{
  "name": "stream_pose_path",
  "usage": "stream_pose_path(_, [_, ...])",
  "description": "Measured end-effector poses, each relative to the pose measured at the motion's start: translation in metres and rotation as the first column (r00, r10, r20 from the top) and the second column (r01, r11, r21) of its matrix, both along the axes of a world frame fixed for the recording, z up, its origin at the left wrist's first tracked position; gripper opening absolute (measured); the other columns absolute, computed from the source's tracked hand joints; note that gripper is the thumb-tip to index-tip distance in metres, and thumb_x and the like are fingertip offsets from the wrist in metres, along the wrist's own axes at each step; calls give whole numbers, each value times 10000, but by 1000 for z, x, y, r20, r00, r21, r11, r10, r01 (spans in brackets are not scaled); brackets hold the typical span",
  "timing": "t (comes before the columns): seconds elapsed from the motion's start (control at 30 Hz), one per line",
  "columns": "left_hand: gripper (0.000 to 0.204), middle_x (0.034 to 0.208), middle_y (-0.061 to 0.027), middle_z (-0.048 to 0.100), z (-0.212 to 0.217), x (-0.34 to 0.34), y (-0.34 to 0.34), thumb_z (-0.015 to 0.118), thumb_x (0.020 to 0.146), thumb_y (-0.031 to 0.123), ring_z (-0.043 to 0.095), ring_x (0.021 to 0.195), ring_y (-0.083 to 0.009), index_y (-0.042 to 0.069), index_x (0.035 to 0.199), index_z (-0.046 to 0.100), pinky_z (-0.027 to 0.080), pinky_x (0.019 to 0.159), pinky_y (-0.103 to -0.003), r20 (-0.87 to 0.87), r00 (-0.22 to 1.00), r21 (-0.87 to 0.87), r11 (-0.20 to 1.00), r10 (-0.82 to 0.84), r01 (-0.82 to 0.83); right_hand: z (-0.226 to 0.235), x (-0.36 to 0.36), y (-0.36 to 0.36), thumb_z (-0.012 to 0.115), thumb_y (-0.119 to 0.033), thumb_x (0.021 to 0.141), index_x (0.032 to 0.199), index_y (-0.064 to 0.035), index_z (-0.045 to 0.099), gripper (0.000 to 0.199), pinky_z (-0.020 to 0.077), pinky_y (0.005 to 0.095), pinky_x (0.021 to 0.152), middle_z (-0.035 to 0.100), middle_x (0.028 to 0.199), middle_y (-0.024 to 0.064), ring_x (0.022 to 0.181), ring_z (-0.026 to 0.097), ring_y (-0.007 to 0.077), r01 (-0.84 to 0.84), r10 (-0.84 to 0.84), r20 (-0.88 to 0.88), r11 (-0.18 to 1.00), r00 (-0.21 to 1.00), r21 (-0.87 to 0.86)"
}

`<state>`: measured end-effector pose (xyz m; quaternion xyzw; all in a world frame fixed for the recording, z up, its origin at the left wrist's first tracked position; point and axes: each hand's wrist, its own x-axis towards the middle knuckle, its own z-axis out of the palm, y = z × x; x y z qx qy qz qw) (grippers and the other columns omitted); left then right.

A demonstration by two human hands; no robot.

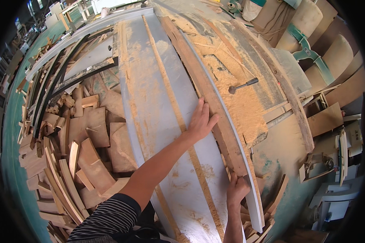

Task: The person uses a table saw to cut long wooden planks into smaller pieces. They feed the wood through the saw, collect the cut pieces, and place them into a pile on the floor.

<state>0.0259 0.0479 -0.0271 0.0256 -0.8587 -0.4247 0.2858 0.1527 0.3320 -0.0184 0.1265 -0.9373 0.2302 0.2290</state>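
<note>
Two bare hands rest on a long wooden strip (pixel 215 109) lying on a grey machine worktop (pixel 158 101). The left hand (pixel 200 121) lies flat and open, fingers spread, pressing the strip's left edge about midway along. The right hand (pixel 237 189) is clenched around the strip's near end, at the worktop's right edge. The strip runs from that near end away toward the far side, flush along the worktop's right rim.

As a judgement, the work looks midway: the strip is lined up and held down, and thick sawdust (pixel 235 97) beside it suggests cutting has gone on here, though no blade is visible.

A lever with a black knob (pixel 243 85) sticks out of the sawdust to the right. On the left, a heap of wood offcuts (pixel 81 150) lies loose on the floor; no bin or box holds them.
</note>
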Motion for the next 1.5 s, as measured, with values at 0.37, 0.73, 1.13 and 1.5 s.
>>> stream_pose_path(0.37, [739,1546,-402,212,-9,-2,-7,532,1019,479,351,1382,-528,-170,1343,388,349,1130,-510,5,1000,-46,999,-2,3,10,3,5,732,-179,907,604,-4,519,410,399,509,490,546,583,202,516,537,417,-27,27,58,1000,998,-3])
stream_pose_path(0.73, [883,1595,-387,159,7,0,-13,521,1018,530,253,1477,-486,-202,1445,271,288,1189,-450,100,985,111,985,-142,131,9,1,2,755,-163,889,613,-11,518,394,401,500,490,542,579,193,521,546,402,-19,19,-7,1000,1000,19])
stream_pose_path(1.13, [822,1545,-418,233,-16,-7,-17,523,1023,509,341,1407,-522,-205,1385,338,327,1154,-483,-109,993,0,999,-35,36,29,4,-6,735,-117,919,606,12,494,416,341,455,462,508,570,193,464,455,356,-56,57,20,998,998,-30])
stream_pose_path(1.5, [680,1507,-388,285,-7,-4,-19,577,994,465,427,1286,-498,-136,1279,437,363,1091,-502,3,999,-17,999,-37,37,14,6,-4,753,-129,906,612,10,502,411,359,463,459,525,574,197,469,492,372,-37,37,65,999,997,-8])
